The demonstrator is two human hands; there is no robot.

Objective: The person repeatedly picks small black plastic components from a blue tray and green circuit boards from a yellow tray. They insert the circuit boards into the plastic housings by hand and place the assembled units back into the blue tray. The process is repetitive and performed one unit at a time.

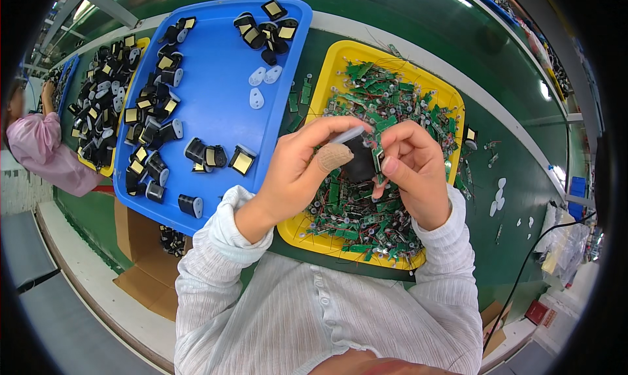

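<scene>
My left hand (307,166), its thumb wrapped in a tan bandage, is closed on a black plastic housing (358,160) with a pale grey end cap. A small green circuit board (378,158) is pinched in the fingers of my right hand (412,166), held upright against the housing's right side. Whether the board sits inside the housing or only touches it, I cannot tell. Both hands are over a yellow tray (347,48) heaped with green circuit boards (373,81) and thin wires.
Left of the yellow tray lies a blue tray (219,12) with black housings (154,126) and loose grey caps (264,77). Farther left, a person in pink (46,139) works near another yellow tray. White pieces (498,195) lie on the green table at right. A cardboard box (147,270) stands below.
</scene>
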